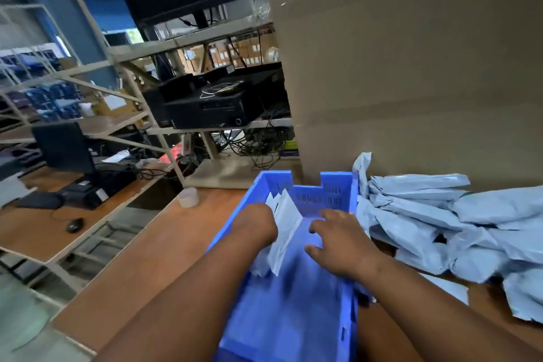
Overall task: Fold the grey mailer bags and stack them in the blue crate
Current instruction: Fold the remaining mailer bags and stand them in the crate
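From the head camera, both forearms reach down into the blue crate, which sits on the brown bench. Inside it, folded grey mailer bags stand on edge against the crate's left wall. The left hand is in among them, pressed to that bundle; its fingers are hidden behind the wrist and the bags, so its grip cannot be told. The right hand hovers over the crate's open middle, fingers spread and loosely bent, holding nothing. The crate's far wall is slotted, with a notch cut in the rim.

Just right of the crate, a loose pile of unfolded mailer bags sprawls across the bench, some touching the crate's right wall. Behind it rises a tall cardboard box. A small roll of clear tape stands at the bench's far left edge. Beyond, metal shelving carries a black printer and tangled cables, and a lower desk holds a monitor and a mouse.
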Tool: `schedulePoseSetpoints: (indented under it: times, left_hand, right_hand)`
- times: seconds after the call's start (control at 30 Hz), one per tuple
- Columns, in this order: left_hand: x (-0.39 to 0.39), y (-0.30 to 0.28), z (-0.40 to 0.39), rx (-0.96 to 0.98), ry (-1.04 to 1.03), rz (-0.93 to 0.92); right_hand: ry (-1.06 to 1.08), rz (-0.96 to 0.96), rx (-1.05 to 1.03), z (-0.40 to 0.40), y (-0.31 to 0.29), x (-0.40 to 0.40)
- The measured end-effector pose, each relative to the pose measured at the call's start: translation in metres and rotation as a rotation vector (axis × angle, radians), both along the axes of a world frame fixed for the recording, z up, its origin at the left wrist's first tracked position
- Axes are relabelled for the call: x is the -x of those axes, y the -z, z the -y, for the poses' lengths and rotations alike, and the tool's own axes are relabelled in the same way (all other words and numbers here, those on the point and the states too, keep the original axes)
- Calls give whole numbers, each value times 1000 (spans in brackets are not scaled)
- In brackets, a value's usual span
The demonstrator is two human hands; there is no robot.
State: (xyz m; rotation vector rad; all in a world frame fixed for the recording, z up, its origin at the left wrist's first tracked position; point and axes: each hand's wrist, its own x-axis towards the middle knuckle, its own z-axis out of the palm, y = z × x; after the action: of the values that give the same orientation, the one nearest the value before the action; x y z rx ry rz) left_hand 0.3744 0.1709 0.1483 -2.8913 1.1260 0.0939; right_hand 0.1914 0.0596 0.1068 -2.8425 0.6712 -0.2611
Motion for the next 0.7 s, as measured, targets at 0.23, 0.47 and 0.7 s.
schedulePoseSetpoints:
  times: [0.23,0.47,0.7]
  left_hand:
    - [-38,46,49,-36,23,-29]
    - [-54,79,59,-101,5,-73]
    - [-64,87,60,-104,18,-40]
  right_hand:
    - [105,-91,50,-2,16,-9]
    - [101,-106,32,-1,18,-7]
    - [110,-86,20,-1,19,-7]
